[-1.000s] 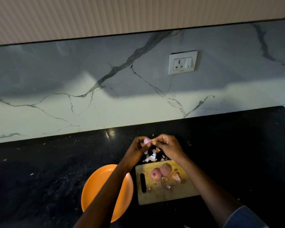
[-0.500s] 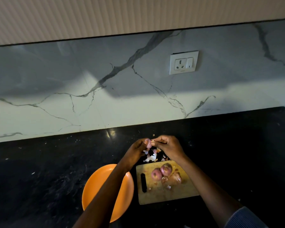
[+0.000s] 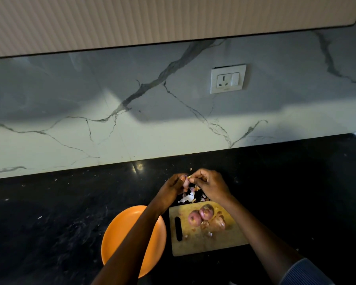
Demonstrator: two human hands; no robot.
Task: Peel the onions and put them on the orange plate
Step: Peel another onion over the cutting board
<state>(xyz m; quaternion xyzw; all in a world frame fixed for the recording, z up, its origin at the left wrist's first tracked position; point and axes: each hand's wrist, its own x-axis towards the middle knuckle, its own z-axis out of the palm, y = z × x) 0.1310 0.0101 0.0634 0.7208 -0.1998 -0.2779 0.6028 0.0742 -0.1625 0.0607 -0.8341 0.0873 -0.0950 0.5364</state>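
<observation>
Barely visible, onion (image 3: 185, 182) between left hand (image 3: 171, 189) and right hand (image 3: 211, 185).

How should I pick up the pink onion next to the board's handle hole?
Probably from above, fingers around its round sides. The onion sits on the cutting board touching a second onion on its right, so its left side, facing the handle slot, looks freest.
</observation>
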